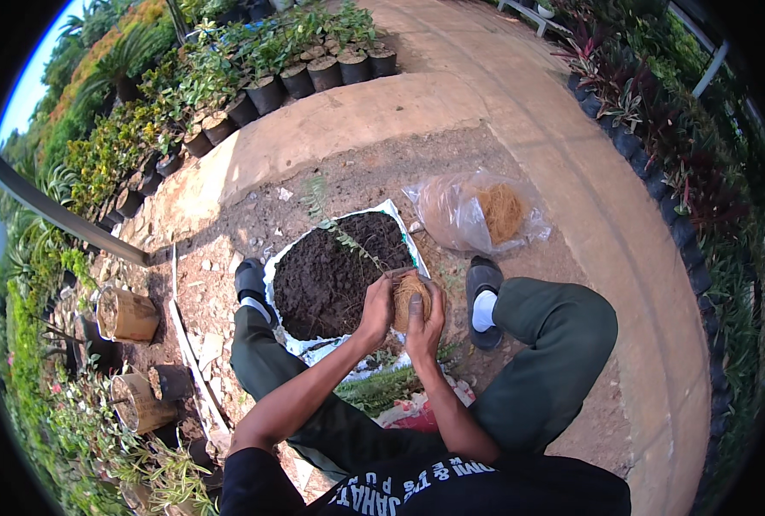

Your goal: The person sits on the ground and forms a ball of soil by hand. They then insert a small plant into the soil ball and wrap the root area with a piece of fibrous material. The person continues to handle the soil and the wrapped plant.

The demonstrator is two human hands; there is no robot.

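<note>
Between my two hands sits a ball of brown coconut fibre (411, 303). My left hand (378, 308) presses on its left side, and my right hand (427, 316) wraps the other side with the thumb across the front. A fern frond (350, 242) rises from the far end of the ball and leans up and left over the soil. Below them lies a white sack (270, 284) with its rim rolled down, filled with dark soil (331, 277). Beyond it to the right, a clear plastic bag (447, 209) holds loose coconut fibre (502, 211).
Loose fern fronds (382, 390) and a red and white sack (421, 416) lie close to my body. My shoes stand either side of the soil. Potted plants (324, 74) line the back, and worn pots (128, 314) stand left. A metal post (66, 216) slants in there.
</note>
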